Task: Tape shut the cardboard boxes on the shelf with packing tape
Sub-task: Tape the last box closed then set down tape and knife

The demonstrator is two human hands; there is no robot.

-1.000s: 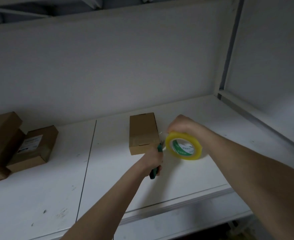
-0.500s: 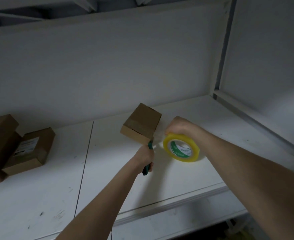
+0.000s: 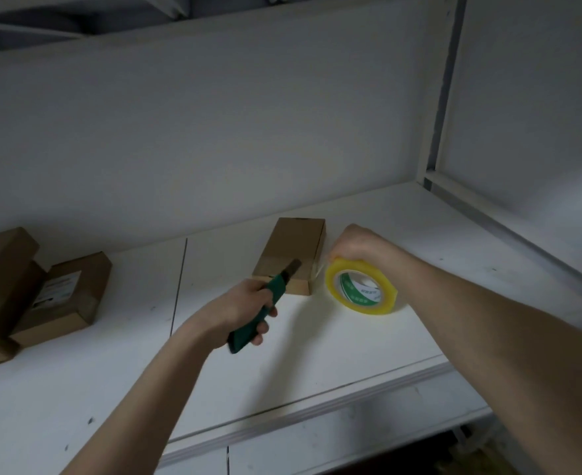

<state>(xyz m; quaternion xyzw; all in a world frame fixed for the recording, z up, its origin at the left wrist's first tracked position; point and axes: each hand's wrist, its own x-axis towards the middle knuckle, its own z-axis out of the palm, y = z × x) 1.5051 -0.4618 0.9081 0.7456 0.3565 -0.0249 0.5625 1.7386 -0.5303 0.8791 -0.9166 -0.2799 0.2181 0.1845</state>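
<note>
Well left of both grips, stacked boxes (image 3: 42, 296) were set on the white shelf (image 3: 317, 354); a green knife (image 3: 262, 310) was gripped by the left hand (image 3: 234, 310), blade seen against the cardboard box (image 3: 291, 248); just right, the tape roll (image 3: 359, 286) was clutched by the curled right hand (image 3: 358, 243); a white wall (image 3: 248, 132) was seen behind.

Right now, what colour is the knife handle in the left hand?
Dark green; the knife shows best in the head view.

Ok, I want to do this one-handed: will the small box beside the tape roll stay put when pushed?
Probably not. The small box lies flat on the smooth white shelf and looks light, so it would likely slide. Its low, wide shape makes tipping unlikely. The cardboard seems stiff, its edges straight.
</note>
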